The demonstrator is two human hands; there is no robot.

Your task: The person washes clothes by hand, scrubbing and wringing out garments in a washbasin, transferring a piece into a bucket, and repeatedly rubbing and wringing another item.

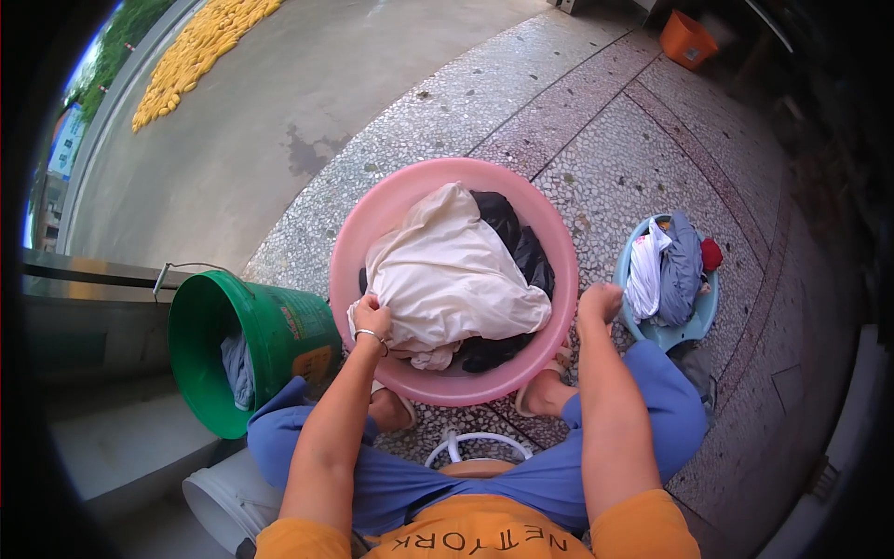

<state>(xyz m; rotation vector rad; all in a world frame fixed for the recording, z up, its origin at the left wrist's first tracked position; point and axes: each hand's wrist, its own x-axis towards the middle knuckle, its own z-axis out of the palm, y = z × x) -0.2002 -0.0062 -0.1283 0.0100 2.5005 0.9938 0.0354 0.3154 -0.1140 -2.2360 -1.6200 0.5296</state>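
A large pink basin stands on the floor between my feet. In it a cream-white cloth garment is spread over dark, black clothing. My left hand, with a bracelet at the wrist, is closed on the cloth's left edge at the basin's near left side. My right hand hangs just outside the basin's right rim, beside a small blue basin. Its fingers are curled closed, and what they may hold is hidden. White, grey-blue and red clothes are heaped in the small basin.
At left a green bucket leans on its side-facing mouth, a grey-blue cloth inside. A white bucket stands near my left leg. Farther off are an orange bin and spread yellow corn cobs. Speckled stone floor lies beyond the basin.
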